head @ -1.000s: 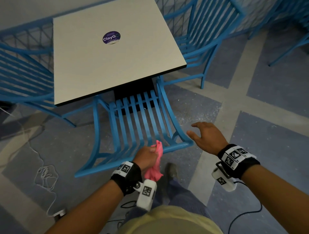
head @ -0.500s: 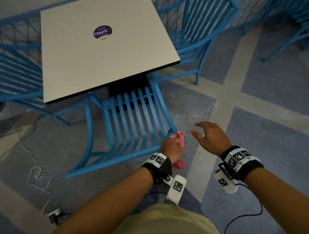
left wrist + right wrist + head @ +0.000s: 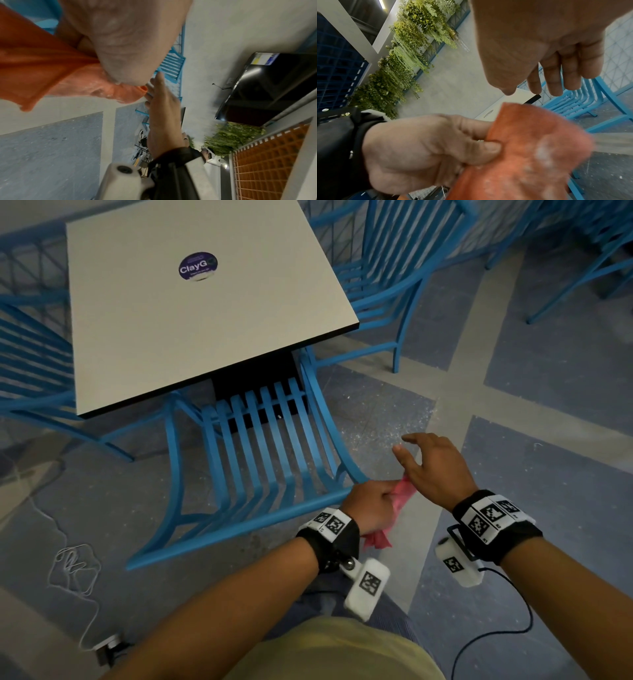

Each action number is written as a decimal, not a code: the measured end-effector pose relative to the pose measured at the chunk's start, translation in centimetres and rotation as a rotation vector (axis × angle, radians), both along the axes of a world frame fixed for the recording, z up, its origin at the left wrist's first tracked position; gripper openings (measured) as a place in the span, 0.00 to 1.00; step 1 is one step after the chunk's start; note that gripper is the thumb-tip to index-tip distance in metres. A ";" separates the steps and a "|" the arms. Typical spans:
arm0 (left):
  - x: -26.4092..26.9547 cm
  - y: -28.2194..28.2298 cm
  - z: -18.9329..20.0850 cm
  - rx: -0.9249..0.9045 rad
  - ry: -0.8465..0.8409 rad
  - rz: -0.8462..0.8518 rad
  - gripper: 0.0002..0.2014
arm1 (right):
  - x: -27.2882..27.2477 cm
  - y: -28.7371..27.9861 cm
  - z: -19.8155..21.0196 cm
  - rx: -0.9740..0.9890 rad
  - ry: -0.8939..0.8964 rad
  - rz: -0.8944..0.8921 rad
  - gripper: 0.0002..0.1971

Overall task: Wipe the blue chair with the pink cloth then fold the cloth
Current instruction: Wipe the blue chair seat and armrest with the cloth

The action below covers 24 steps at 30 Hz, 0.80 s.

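Note:
The blue slatted chair [image 3: 260,446] stands tucked under the grey table, its back rail nearest me. My left hand [image 3: 371,505] grips the bunched pink cloth [image 3: 400,494] just past the right end of that rail; the cloth's tail hangs below the fist [image 3: 376,539]. In the right wrist view the left thumb and fingers [image 3: 436,143] pinch the cloth [image 3: 530,148], which carries white dust. My right hand [image 3: 431,463] hovers open right beside the cloth's upper end, fingers spread [image 3: 565,65]; whether it touches the cloth I cannot tell.
The grey table [image 3: 191,313] with a round purple sticker [image 3: 198,266] stands ahead. More blue chairs sit at the left [image 3: 30,364] and right [image 3: 387,278]. A white cable [image 3: 72,570] lies on the floor at the left. White dust speckles the floor [image 3: 376,419].
My left hand has carried the cloth rightward along the chair's back rail and off its right end. The right hand has closed in on the cloth.

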<state>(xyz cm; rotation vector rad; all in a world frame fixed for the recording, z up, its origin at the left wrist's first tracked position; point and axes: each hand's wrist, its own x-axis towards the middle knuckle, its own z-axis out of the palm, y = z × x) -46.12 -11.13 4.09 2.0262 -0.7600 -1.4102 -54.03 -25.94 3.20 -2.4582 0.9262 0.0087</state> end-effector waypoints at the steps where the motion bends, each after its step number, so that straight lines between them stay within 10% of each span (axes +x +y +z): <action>1: 0.6 0.7 0.2 0.000 -0.005 0.009 0.19 | 0.1 -0.1 0.0 0.001 -0.001 -0.003 0.26; 11: 3.2 6.3 -5.3 0.091 -0.173 -0.009 0.20 | 1.2 1.7 -1.2 0.034 0.041 0.057 0.27; 24: 3.5 2.2 -1.3 -0.032 -0.178 -0.156 0.15 | 2.2 1.6 1.1 0.300 0.014 0.223 0.33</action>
